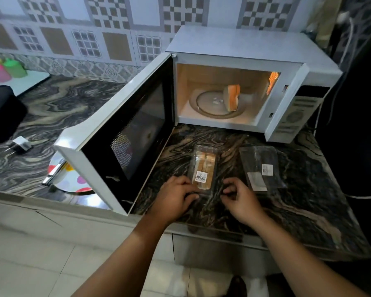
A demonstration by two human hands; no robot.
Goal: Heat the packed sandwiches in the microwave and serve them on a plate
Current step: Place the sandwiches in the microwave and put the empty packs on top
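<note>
While the white microwave (240, 61) stands open on a dark marbled countertop (298, 200), everything else is placed around it. Far to its left sit pink and green plastic cups (4, 68), a black object (2, 112), and a small white charger plug (20, 144). Nearer its left, partly hidden behind the swung-open microwave door (120, 133), lies a plate (73, 181) with coloured spots. Inside the lit microwave, an unwrapped sandwich (232, 97) stands on the glass turntable (206, 103). In front of the microwave lies a clear packed sandwich (202, 169) with a barcode label. The left hand (176, 200) touches the pack's near left corner, fingers curled; whether it grips is unclear. The right hand (242, 200) hovers at the pack's near right, fingers loosely curled, holding nothing visible. Right of the pack lies an empty clear wrapper (260, 167).
</note>
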